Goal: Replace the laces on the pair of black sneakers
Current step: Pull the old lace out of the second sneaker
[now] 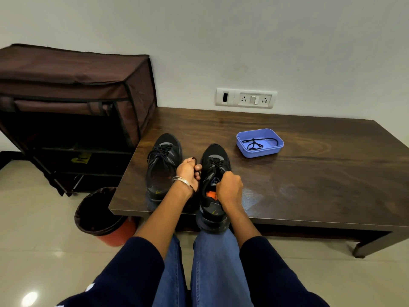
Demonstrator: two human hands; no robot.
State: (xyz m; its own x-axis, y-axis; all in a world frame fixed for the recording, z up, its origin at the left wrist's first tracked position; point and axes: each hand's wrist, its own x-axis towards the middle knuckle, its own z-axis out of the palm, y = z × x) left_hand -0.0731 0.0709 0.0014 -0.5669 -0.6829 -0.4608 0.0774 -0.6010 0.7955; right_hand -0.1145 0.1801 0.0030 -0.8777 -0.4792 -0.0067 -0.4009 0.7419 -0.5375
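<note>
Right sneaker [214, 185] at table's [309, 173] near edge, heel overhanging — left hand [188, 171] pinches its lace [207, 185], right hand [229, 188] grips the tongue. Left sneaker [162, 165] just beside; spare lace [254, 144] in blue tray [276, 149], far right.

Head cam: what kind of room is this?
Probably a home, maybe an entryway: a fabric shoe rack against the wall, a low wooden table under a wall socket panel, and a lined bin on tiled floor.
</note>
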